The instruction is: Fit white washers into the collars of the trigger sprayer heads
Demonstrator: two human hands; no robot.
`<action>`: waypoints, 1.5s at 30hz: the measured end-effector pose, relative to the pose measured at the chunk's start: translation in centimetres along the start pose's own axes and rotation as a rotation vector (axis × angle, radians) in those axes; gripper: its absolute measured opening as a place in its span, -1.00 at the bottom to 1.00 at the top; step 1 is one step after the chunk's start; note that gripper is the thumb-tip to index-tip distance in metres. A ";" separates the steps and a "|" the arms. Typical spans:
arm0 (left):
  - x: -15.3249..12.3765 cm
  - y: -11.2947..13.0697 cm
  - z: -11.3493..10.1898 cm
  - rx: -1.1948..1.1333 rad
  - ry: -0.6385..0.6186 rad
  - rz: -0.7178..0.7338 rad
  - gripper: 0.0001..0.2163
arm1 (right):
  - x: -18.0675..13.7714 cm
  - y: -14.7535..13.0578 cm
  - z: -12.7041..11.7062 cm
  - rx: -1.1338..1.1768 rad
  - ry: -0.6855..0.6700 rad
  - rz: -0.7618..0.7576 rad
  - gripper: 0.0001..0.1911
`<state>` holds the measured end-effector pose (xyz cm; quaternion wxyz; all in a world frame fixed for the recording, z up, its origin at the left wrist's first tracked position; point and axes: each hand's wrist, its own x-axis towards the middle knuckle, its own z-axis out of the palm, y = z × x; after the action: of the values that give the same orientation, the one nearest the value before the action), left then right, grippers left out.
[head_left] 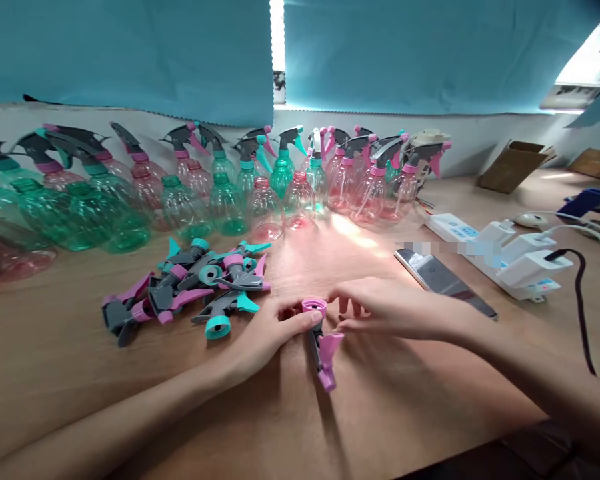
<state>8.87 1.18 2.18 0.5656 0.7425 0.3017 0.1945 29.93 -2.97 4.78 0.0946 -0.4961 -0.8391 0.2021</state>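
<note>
A grey spray head with a pink cap and pink trigger (321, 341) stands cap-up near the table's front edge. My left hand (270, 333) grips it from the left, thumb against the pink collar. My right hand (380, 308) reaches in from the right, fingers curled and touching the head's far side. A pile of loose spray heads (195, 287), grey with pink or teal parts, lies just left of my hands.
Rows of green and pink spray bottles (220, 193), some capped with spray heads, line the back of the wooden table (55, 360). A phone (443, 280), a white power strip with plugs (500, 260) and a black cable (580, 300) lie at right. Cardboard boxes (515, 163) sit far right.
</note>
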 end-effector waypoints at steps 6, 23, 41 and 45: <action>-0.7 -1.4 0.0 0.171 0.219 0.153 -0.84 | 1.6 -0.8 -5.7 -0.127 -0.050 0.028 -0.59; -2.6 -2.4 -0.5 0.278 0.258 0.469 -0.88 | 3.1 -6.0 -4.7 -0.066 -0.059 -0.207 -0.91; -2.9 -2.1 -1.1 0.202 0.240 0.494 -0.91 | 4.5 -5.3 -3.2 0.117 -0.187 -0.171 -0.93; -2.9 -2.2 -1.1 0.238 0.243 0.497 -0.90 | 4.3 -5.3 -2.6 0.138 -0.103 -0.177 -0.94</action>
<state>5.55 0.47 0.58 0.3691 0.8260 0.1969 0.3777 24.53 -0.83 9.29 0.1030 -0.4015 -0.8674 0.2755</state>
